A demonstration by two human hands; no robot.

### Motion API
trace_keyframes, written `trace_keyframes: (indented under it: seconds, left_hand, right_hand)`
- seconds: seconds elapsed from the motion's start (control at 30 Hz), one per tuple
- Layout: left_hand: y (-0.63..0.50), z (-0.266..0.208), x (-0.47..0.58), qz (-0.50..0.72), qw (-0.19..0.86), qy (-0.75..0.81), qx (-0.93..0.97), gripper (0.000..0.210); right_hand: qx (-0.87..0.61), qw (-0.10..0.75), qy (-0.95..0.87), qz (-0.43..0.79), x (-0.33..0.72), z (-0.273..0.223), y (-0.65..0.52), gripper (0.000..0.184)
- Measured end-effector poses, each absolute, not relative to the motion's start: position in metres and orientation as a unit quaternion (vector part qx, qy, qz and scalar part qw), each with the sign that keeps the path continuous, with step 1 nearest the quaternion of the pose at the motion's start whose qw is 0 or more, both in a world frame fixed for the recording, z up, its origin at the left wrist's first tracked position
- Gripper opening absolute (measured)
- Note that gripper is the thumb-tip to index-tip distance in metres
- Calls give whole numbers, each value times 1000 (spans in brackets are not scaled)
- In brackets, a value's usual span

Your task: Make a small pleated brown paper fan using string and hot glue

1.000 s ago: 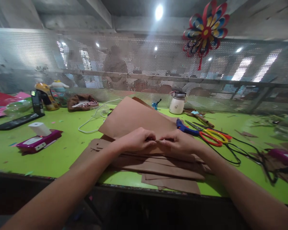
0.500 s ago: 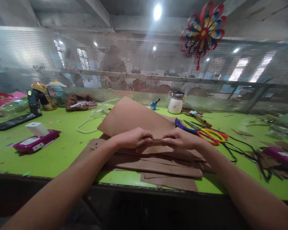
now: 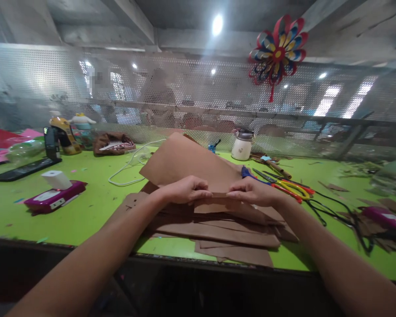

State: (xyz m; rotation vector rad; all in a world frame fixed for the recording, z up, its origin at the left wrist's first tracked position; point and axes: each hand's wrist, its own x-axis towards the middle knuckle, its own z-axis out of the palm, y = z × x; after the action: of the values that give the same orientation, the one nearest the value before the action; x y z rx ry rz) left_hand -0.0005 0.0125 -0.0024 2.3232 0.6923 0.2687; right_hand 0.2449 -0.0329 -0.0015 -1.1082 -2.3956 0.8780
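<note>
Both hands pinch the near edge of a sheet of brown paper (image 3: pixel 188 158), where a narrow strip is folded over. My left hand (image 3: pixel 189 189) grips this edge left of centre, thumb and fingers pressed together. A short way to its right, my right hand (image 3: pixel 251 191) pinches the same edge. The sheet's far part rises and slants away beyond the hands. Underneath lies a pile of brown paper pieces (image 3: pixel 214 231), some folded, reaching close to the table's front edge. Fingertips beneath the fold are partly hidden.
Scissors with yellow handles (image 3: pixel 297 188) and other tools lie right of my right hand on the green table (image 3: pixel 95 220). A purple power strip (image 3: pixel 56 196) with a white plug stands left. Farther back are a white jar (image 3: pixel 241 145), a white cable (image 3: pixel 119 178) and a phone (image 3: pixel 52 143).
The view has tilted up slightly, so everything sits a little lower. My hands have moved slightly apart along the fold, both still pinching the paper.
</note>
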Motion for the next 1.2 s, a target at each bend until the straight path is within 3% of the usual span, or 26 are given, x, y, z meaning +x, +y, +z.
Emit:
trace_keyframes:
  seconds: [0.13, 0.3, 0.37, 0.5, 0.57, 0.63, 0.73, 0.83, 0.93, 1.07, 1.2]
  left_hand:
    - [14, -4, -2, 114, 410, 253, 869, 41]
    - [13, -2, -7, 160, 477, 255, 825, 43]
    - [12, -3, -8, 178, 504, 251, 807, 42]
    - [9, -5, -8, 150, 549, 236, 788, 39]
    - [8, -5, -7, 117, 566, 223, 785, 37]
    - [6, -5, -6, 91, 583, 198, 783, 36]
    - [4, -8, -3, 71, 614, 153, 771, 37]
    - [3, -12, 0, 63, 650, 144, 743, 35]
    - [5, -13, 3, 124, 664, 180, 715, 31]
    - [14, -10, 6, 310, 615, 259, 678, 32]
    - [17, -10, 10, 388, 420, 309, 760, 31]
  right_hand:
    - [-406, 221, -791, 400, 251, -8, -28, 38]
    - [-397, 463, -632, 478, 255, -24, -13, 38]
    - [-365, 491, -618, 494, 249, -27, -13, 36]
    - [-299, 427, -677, 519, 229, -24, -26, 63]
    - [-278, 401, -710, 508, 222, -21, -34, 57]
    - [-267, 386, -731, 496, 218, -20, -37, 39]
    - [-261, 413, -725, 485, 218, -22, -36, 17]
    - [-272, 457, -694, 485, 219, -24, -33, 14]
    - [-287, 446, -680, 506, 223, -22, -33, 25]
    - [-375, 319, -761, 423, 229, -15, -32, 32]
    - [-432, 197, -847, 239, 226, -18, -26, 33]
